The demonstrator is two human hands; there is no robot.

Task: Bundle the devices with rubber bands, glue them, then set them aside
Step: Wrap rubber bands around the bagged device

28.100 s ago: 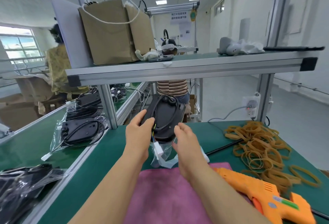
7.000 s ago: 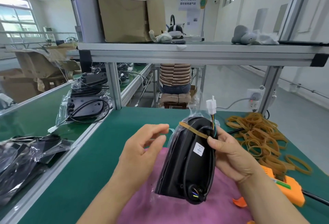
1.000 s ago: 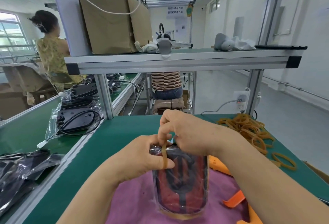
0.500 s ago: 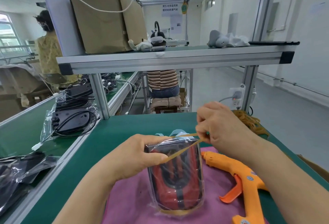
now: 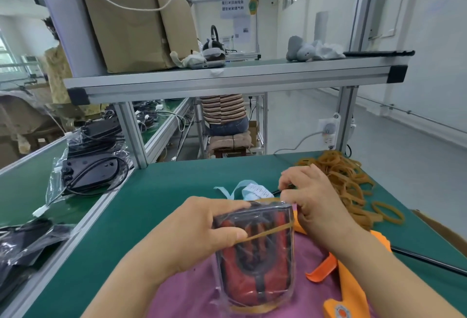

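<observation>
Presently the red-and-black device (image 5: 255, 262) in its clear bag is standing upright on the pink cloth (image 5: 192, 300), the left hand (image 5: 199, 229) gripping its upper left edge and pinning the tan rubber band (image 5: 270, 230), the right hand (image 5: 310, 199) pinching that band with curled fingers (image 5: 294, 177) at its upper right corner.

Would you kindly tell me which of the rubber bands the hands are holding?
The rubber band stretched across the top of the bagged device, pinned by the left hand and held by the right hand; the pile lies loose on the table.

Red-black device (image 5: 255, 259), tan rubber band (image 5: 267, 230), pink cloth (image 5: 192, 295), orange glue gun (image 5: 351, 290)
</observation>
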